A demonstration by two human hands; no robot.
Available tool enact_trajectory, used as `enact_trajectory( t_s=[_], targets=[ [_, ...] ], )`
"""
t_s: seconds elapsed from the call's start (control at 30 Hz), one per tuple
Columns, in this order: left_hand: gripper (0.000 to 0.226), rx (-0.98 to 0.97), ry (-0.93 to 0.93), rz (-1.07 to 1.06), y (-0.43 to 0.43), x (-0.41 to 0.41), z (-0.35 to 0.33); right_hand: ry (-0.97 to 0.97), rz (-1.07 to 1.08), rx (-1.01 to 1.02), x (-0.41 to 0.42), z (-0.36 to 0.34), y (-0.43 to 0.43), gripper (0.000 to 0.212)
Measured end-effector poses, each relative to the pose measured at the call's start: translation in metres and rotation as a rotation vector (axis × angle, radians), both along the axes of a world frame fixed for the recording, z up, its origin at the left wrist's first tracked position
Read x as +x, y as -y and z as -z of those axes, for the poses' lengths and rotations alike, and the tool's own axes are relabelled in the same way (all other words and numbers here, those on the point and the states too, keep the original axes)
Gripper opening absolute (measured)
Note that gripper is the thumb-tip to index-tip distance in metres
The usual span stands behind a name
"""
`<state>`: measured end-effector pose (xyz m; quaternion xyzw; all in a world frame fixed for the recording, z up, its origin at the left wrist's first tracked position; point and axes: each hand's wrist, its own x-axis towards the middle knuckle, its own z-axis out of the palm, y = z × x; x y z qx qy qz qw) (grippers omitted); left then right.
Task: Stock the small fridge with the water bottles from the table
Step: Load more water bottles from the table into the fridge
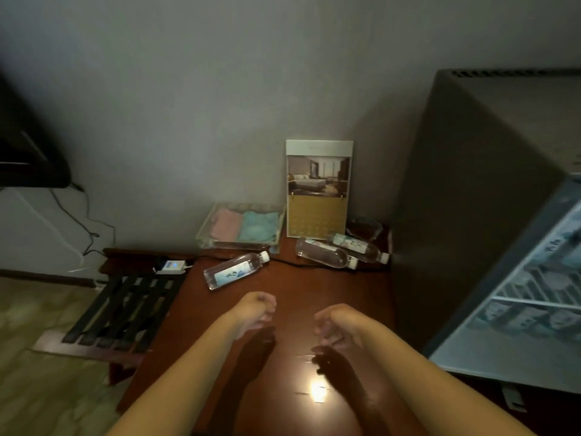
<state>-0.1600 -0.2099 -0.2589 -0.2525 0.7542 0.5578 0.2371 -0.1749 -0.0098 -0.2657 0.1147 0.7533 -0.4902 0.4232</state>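
Three clear water bottles lie on their sides on the dark red wooden table [292,294]. One bottle [234,269] lies left of centre. Two more rest near the back right, the nearer bottle [325,257] and the farther bottle [358,247], side by side. The small fridge [471,199] stands at the right, its door [518,297] swung open with bottles on its shelves. My left hand [256,311] and my right hand [338,325] hover over the table's middle, short of the bottles, fingers loosely curled and holding nothing.
A clear tray [240,226] with pink and teal cloths sits at the back against the wall. A calendar [318,188] leans beside it, and a glass ashtray [364,228] next to that. A power strip [171,266] and cable lie left. A slatted luggage rack [125,309] stands beside the table.
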Motion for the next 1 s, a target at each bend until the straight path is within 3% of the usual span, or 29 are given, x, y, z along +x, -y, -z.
enact_trajectory(
  t_s=[0.1,0.2,0.43,0.63,0.77,0.87,1.0],
  targets=[
    [0.013,-0.118,-0.133,-0.104,0.039,-0.015,0.009,0.049,0.045,-0.002,-0.016,0.012,0.036,0.026],
    [0.027,-0.345,-0.215,-0.169,0.083,-0.036,0.022,0.105,0.093,-0.027,-0.034,0.027,0.076,0.016],
    [0.059,-0.716,-0.107,0.136,0.145,-0.092,0.060,0.166,0.251,-0.120,-0.078,0.064,0.142,0.018],
    [0.078,-0.796,-0.077,0.306,0.147,-0.122,0.099,0.125,0.415,-0.200,-0.107,0.083,0.168,0.020],
    [0.070,-0.877,-0.137,0.290,0.142,-0.116,0.109,0.168,0.461,-0.304,-0.109,0.091,0.173,0.033],
    [0.057,-0.746,-0.169,0.252,0.134,-0.102,0.105,0.213,0.443,-0.378,-0.098,0.091,0.169,0.035],
    [0.045,-0.160,-0.117,0.091,0.107,-0.065,0.095,0.196,0.360,-0.466,-0.082,0.086,0.147,0.029]
  ],
)
